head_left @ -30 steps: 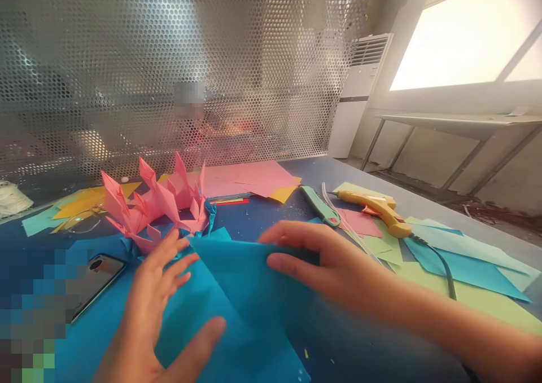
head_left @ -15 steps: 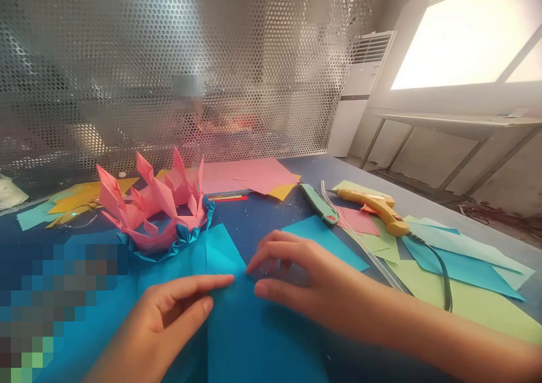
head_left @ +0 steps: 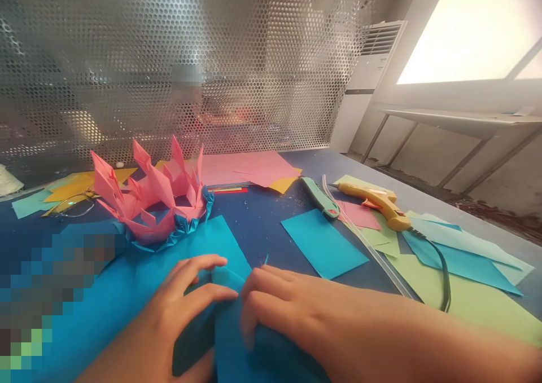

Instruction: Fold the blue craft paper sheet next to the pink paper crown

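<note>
The blue sheet (head_left: 220, 242) was thin matt paper, creased. Beside it, the pink folded crown (head_left: 148, 194) was matt paper too. Behind the crown, the perforated screen (head_left: 190, 61) looked like dull metal.

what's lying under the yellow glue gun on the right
The yellow glue gun rests on overlapping paper: a pink sheet and a light green sheet. What those sheets cover is hidden.

place: craft workshop | signs: glue gun (head_left: 376, 201), coloured paper sheets (head_left: 249, 170), perforated metal screen (head_left: 169, 61), bare concrete walls

Bare table (head_left: 258, 225) lies ahead; pink paper crown (head_left: 148, 199) blocks the left.
</note>
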